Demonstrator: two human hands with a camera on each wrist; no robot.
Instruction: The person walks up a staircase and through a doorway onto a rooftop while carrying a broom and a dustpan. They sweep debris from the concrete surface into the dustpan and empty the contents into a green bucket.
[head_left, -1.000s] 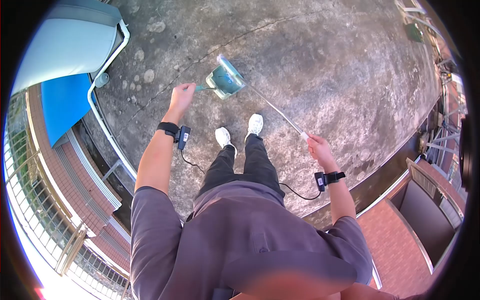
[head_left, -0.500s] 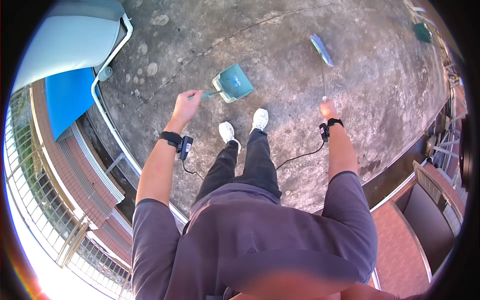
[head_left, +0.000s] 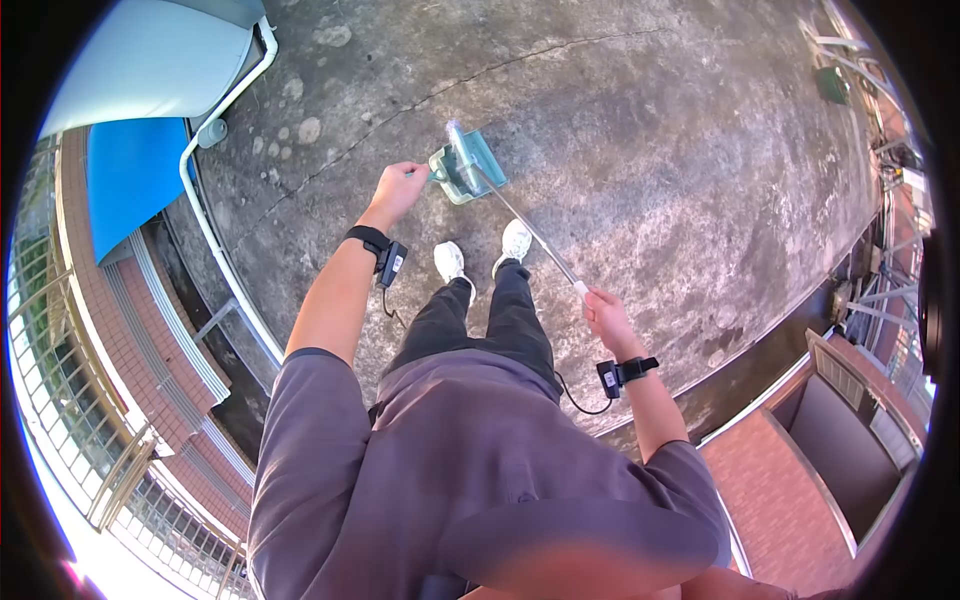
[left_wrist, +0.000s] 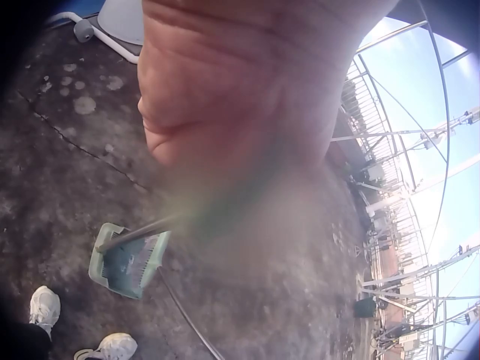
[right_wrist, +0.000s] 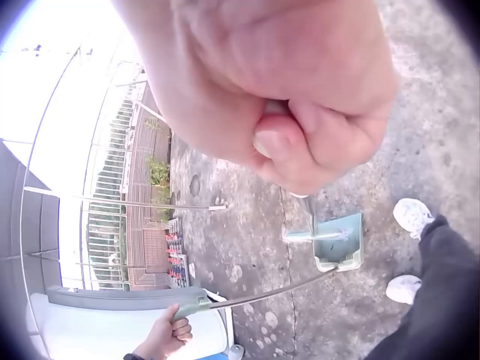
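I stand on a concrete rooftop and look down at my own arms. My left hand grips the thin handle of a green dustpan set on the floor ahead of my white shoes. My right hand is curled round the white end of a long broom stick. The broom's head lies over the pan's mouth. The left wrist view shows the dustpan from above, below my palm. My fist fills the right wrist view, with the dustpan below it and my left hand on the pan's handle.
A white pipe runs along the roof's left edge, beside a white tank and a blue awning below. A small green object and metal frames stand at the far right. The roof drops off close behind me on the right.
The broom head, out to the right half a second ago, has swung back left into the dustpan. My right hand has dropped lower and nearer my body. The left hand still holds the pan.
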